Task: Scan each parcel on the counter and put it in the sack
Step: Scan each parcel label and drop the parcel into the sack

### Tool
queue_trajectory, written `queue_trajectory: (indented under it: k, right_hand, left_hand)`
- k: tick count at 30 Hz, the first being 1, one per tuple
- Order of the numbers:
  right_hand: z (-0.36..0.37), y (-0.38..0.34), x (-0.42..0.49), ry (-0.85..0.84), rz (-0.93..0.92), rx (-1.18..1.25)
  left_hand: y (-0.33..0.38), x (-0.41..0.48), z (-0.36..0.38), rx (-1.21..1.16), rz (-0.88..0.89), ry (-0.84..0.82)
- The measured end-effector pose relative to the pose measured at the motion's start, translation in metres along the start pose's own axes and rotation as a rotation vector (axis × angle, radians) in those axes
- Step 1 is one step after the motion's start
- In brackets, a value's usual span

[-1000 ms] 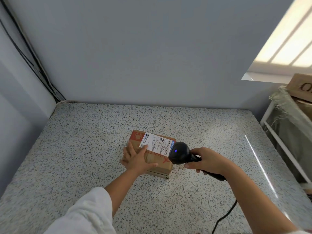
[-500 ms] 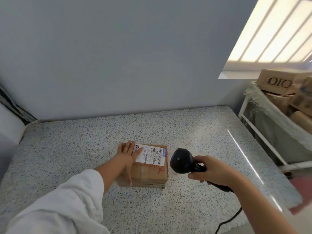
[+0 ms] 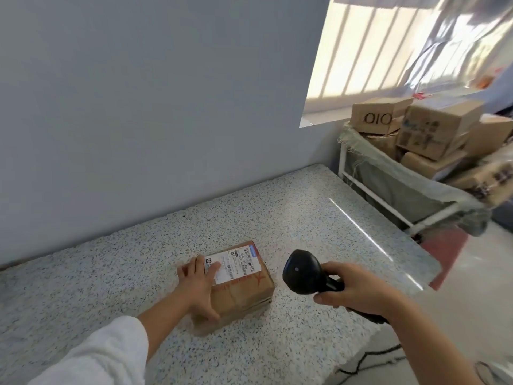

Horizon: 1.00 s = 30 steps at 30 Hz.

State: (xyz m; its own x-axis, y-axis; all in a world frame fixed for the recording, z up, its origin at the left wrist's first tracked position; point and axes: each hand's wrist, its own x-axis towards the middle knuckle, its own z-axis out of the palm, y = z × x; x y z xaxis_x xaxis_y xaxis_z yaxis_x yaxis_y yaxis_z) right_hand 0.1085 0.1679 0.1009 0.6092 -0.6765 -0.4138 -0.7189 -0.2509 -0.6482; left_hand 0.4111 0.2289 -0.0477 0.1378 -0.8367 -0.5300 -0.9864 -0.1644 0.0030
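Note:
A small brown cardboard parcel (image 3: 245,291) with a white barcode label on top lies on the speckled counter (image 3: 111,273). My left hand (image 3: 198,284) rests on the parcel's left end, fingers flat on the label and thumb spread down its front face. To the right of the parcel, my right hand (image 3: 358,290) grips the handle of a black barcode scanner (image 3: 301,272), whose head faces the parcel from a short gap away. At the far right, past the counter's end, a grey-green sack (image 3: 388,187) hangs open on a white frame, piled with several boxes.
A grey wall runs along the back of the counter. The scanner's black cable (image 3: 369,362) trails off the counter's near edge. Cardboard boxes (image 3: 433,129) rise above the sack's rim. Red and pale floor shows beyond the counter's right end.
The view has swung right, bringing the sack into sight. The scanner has drawn back to the right of the parcel and its blue light is gone. My left hand stays on the parcel.

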Motion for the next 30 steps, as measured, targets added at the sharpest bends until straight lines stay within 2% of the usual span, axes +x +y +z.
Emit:
queue_trajectory:
  k: [4,10,20,30]
  right_hand:
    - [-0.004,0.019,-0.029,0.065,0.054,0.103]
    - [-0.033,0.049,-0.075,0.25,0.067,0.138]
    - [-0.12,0.142,-0.173,0.52,0.059,0.108]
    - [-0.223,0.213,-0.233,0.733,0.042,0.093]
  left_hand:
    - [0.027,0.001,-0.008,-0.012,0.017,0.127]
    - [0.088,0.002,-0.059,-0.143,0.07,0.285]
    - [0.278,0.009,-0.136,-0.338,0.181,0.501]
    - [0.436,0.014,-0.242,-0.374,0.296,0.624]
